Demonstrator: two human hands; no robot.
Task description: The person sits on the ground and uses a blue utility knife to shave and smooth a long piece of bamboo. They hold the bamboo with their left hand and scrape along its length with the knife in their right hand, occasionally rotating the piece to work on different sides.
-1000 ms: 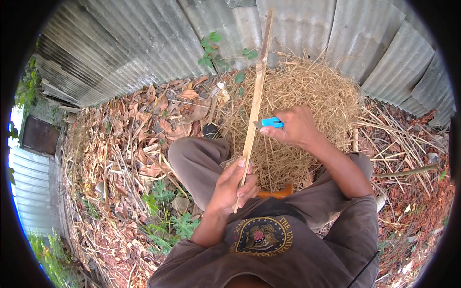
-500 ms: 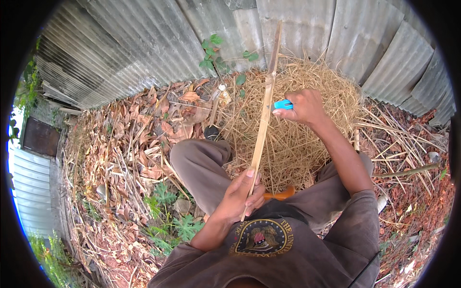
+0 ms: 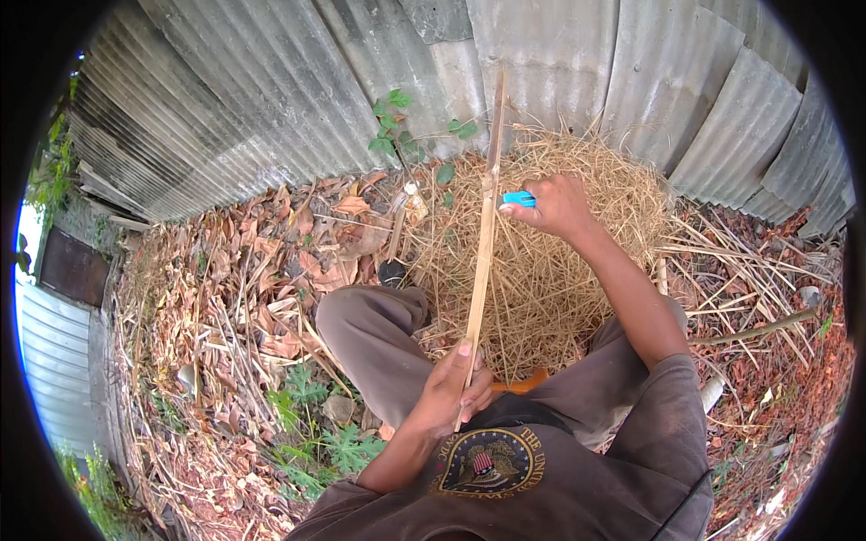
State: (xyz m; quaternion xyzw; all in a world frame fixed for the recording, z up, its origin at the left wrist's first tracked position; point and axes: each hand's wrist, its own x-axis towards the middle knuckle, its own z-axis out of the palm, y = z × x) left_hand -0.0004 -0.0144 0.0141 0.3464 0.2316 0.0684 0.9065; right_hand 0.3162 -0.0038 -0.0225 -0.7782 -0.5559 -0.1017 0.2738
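Observation:
My left hand (image 3: pixel 451 389) is closed around the near end of a long split bamboo strip (image 3: pixel 483 270), close to my shirt. The strip slants up and away from me, pale along its near length and browner past a node, its far tip in front of the metal fence. My right hand (image 3: pixel 557 207) grips a bright blue utility knife (image 3: pixel 518 199), its front end against or very close to the strip's right edge just below the node. The blade itself is too small to make out.
A heap of dry shavings (image 3: pixel 577 270) lies between and beyond my legs. Corrugated metal sheets (image 3: pixel 541 63) stand behind it. Dry leaves (image 3: pixel 262 270) cover the ground at left, thin sticks (image 3: pixel 753 270) at right. An orange object (image 3: pixel 523 382) shows at my lap.
The knife and my right hand have shifted slightly left relative to my body. The strip has swung a little leftward, closer to upright, and the whole view has tilted slightly.

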